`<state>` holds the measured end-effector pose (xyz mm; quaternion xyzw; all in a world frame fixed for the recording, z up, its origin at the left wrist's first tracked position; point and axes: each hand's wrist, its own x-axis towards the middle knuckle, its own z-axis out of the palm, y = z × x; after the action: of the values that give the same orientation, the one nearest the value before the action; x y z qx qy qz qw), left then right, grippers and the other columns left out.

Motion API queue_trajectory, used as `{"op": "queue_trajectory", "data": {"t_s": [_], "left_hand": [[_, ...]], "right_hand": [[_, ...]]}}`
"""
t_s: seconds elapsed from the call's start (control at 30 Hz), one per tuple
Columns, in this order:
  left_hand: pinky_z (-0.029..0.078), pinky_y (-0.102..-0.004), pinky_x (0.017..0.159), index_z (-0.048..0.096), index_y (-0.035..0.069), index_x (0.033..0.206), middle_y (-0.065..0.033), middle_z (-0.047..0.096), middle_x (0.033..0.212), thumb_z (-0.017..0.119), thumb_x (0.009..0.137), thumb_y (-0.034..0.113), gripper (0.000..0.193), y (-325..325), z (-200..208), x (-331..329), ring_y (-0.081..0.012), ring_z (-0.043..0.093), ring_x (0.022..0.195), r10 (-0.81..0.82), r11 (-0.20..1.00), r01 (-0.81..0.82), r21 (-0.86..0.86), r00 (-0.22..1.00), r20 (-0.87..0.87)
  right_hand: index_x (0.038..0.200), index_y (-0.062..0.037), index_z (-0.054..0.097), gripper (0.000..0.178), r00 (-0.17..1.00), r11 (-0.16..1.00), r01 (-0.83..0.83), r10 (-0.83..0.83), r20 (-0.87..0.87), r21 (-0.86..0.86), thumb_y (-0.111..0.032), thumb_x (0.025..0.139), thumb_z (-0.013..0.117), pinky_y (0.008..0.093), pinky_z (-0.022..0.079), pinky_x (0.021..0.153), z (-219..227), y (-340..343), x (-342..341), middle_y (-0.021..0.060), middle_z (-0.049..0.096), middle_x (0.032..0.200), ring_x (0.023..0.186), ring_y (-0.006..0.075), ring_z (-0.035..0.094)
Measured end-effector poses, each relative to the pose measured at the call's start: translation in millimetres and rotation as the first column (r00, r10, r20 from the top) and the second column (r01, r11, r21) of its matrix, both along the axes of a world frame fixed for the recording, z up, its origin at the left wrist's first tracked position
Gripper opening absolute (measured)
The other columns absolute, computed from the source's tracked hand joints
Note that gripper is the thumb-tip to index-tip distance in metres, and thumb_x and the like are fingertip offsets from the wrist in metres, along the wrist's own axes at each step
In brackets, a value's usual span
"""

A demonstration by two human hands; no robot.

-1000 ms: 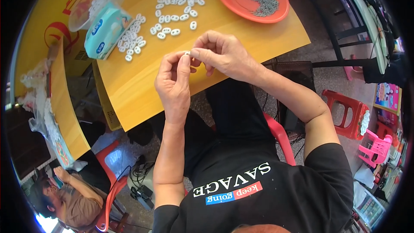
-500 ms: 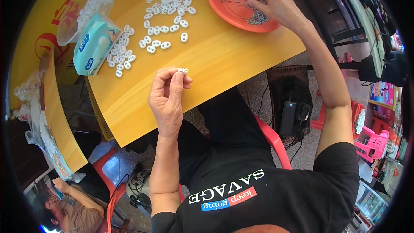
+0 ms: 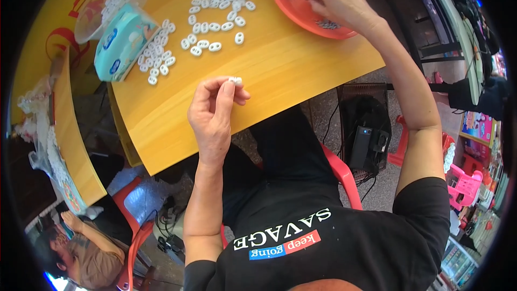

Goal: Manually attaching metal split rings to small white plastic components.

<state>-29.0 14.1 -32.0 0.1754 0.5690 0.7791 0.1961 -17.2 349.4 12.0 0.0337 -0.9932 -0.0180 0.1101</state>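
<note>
Between thumb and forefinger, my left hand pinches a small white plastic piece above the table's near edge. The fingers hide most of it. Up on the right, my right hand is over a round red plate that holds many small grey screw-like pieces. Its fingers are drawn together and slightly blurred, so what they hold, if anything, is hard to make out. Loose white oval pieces with two holes lie in a far group, and more white ovals are heaped to the left.
A pale blue tissue pack stands at the left of the wooden table, beside a clear tub of white pieces. Below the table's right side is a black mesh basket. Another person is at the lower left.
My right hand has lifted slightly and shifted left within the plate. The left hand keeps its pinch on the white piece. The whole view has tilted a little.
</note>
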Motion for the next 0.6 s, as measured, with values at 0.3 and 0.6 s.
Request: {"op": "queue_trajectory", "data": {"t_s": [0.3, 0.6], "left_hand": [[0.056, -0.0275, 0.069, 0.059, -0.003, 0.105, -0.0142, 0.069, 0.093, 0.057, 0.100, 0.010, 0.014, 3.6, 8.0, -2.6, -0.0180, 0.069, 0.076, 0.005, 0.993, -0.022, 0.120, 0.991, 0.135], [0.055, -0.0258, 0.070, 0.058, -0.002, 0.104, -0.0099, 0.067, 0.091, 0.059, 0.099, 0.011, 0.013, -11.0, 24.2, 10.6, -0.0146, 0.068, 0.078, 0.033, 0.997, -0.037, 0.075, 0.998, 0.054]], "right_hand": [[0.098, -0.0020, 0.064, 0.011, 0.993, 0.535, 0.062, -0.120, -0.003, -0.843, -0.010, 0.092, 0.062, 0.0277, 0.050, 0.061, 22.4, -42.8, 16.4, 0.0043, 0.066, 0.080, 0.066, 0.0147, 0.061], [0.114, 0.0039, 0.067, 0.026, 0.984, -0.056, -0.005, 0.177, -0.014, -0.998, -0.015, 0.095, 0.065, 0.0234, 0.055, 0.077, 4.8, -150.8, 38.6, 0.0090, 0.070, 0.100, 0.081, 0.0109, 0.067]]}}
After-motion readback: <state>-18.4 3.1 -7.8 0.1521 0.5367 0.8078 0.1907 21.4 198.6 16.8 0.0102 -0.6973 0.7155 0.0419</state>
